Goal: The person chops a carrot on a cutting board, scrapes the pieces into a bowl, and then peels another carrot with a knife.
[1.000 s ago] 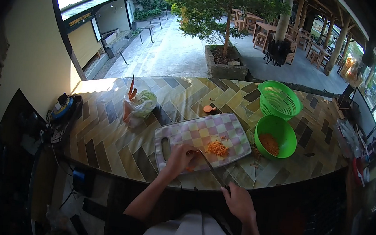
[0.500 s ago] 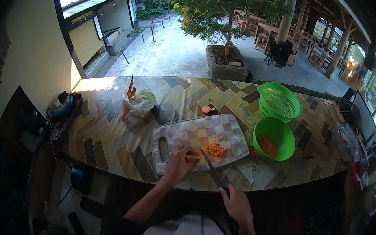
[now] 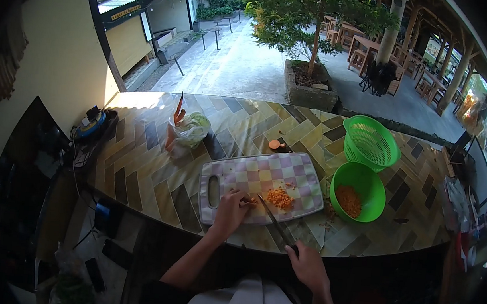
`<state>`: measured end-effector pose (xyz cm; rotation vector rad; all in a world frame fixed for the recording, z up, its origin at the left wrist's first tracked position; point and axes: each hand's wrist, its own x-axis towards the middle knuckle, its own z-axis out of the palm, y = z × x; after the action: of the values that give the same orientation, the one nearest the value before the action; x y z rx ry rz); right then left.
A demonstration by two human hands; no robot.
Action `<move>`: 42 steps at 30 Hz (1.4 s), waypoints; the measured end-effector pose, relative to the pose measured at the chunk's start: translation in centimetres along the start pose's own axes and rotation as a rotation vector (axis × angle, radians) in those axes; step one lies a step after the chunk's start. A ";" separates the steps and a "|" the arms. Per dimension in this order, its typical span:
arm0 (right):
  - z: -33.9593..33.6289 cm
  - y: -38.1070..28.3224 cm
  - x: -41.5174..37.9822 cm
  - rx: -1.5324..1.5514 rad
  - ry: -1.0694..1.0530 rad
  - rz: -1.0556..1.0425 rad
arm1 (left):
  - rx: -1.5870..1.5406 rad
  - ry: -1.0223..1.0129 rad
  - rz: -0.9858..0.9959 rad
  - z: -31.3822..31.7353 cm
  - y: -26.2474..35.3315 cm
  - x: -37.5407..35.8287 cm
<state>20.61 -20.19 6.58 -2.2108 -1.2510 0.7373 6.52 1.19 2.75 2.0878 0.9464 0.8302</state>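
Note:
On the checkered cutting board [image 3: 241,175], my left hand [image 3: 232,211] is closed on a small orange piece of carrot [image 3: 251,200], its fingers curled over most of it. My right hand [image 3: 308,264] grips the handle of a kitchen knife [image 3: 274,221] at the board's near edge. The blade slants up and left across the board, its tip just right of the carrot piece. A small heap of diced carrot [image 3: 280,198] lies right of the blade.
A green bowl [image 3: 379,189] with chopped carrot [image 3: 348,201] stands right of the board, a green colander [image 3: 372,140] behind it. Cut carrot chunks [image 3: 275,145] lie beyond the board. At the back left, a plastic bag [image 3: 192,130] holds carrots and something pale green.
The camera view has shifted, so the surroundings appear further right. Relative to the board, the carrot piece, knife and both hands have hardly moved.

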 end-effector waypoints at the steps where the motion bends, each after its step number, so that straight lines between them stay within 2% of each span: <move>1: 0.0 -0.1 0.1 -0.012 -0.002 0.002 | 0.040 0.028 0.038 0.2 -0.5 0.1; 5: -0.3 -0.7 0.4 -0.061 -0.003 -0.001 | -0.024 0.025 0.106 0.7 -1.8 0.1; 8: -0.5 -0.9 0.6 -0.151 -0.044 -0.040 | 0.003 -0.013 0.082 0.9 -1.8 0.0; 11: -0.6 -1.0 0.1 -0.127 -0.052 -0.024 | 0.050 0.050 0.143 1.4 -2.1 0.1; 14: -0.8 -0.5 -0.2 -0.120 -0.039 -0.048 | -0.068 0.013 0.006 1.2 -1.2 0.1; 20: -0.3 -1.2 -0.6 -0.046 0.004 -0.020 | 0.086 0.067 0.117 1.4 -2.2 0.4; 26: 1.0 -0.6 -0.2 -0.029 0.001 -0.045 | 0.049 0.052 -0.003 1.3 -2.1 0.6; 32: 1.1 -0.9 0.1 -0.122 -0.052 -0.042 | 0.116 0.120 0.157 1.1 -2.3 0.8; 38: 0.8 -1.3 1.0 -0.192 -0.119 -0.079 | 0.080 0.082 0.062 1.2 -1.8 0.6; 42: 1.4 -1.7 1.8 -0.277 -0.071 -0.126 | 0.164 0.088 0.088 1.2 -1.3 0.3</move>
<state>19.45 -17.63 6.30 -2.3099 -1.5953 0.6292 7.10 1.74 1.16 2.2627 1.0049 0.9240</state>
